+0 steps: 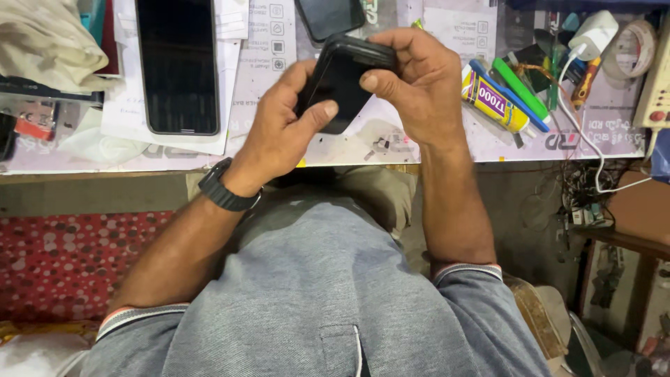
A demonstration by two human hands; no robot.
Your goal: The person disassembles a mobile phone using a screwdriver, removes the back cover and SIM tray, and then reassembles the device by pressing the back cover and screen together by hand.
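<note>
Smartphone [340, 84], black and tilted, sits above the desk [363, 146] edge, gripped by both hands: left hand [283, 129] clasps its lower end, right hand [415, 80] pinches its top. Just right lies a yellow glue tube [492, 101] with purple label.

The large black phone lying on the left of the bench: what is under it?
Under the large black phone lie white paper sheets on the bench mat. The phone covers the paper directly beneath it, so that part cannot be seen.

Cluttered workbench [293, 164] with pale printed mat; red dotted cushion [63, 258] lower left; tangled cables [583, 199] right.
</note>
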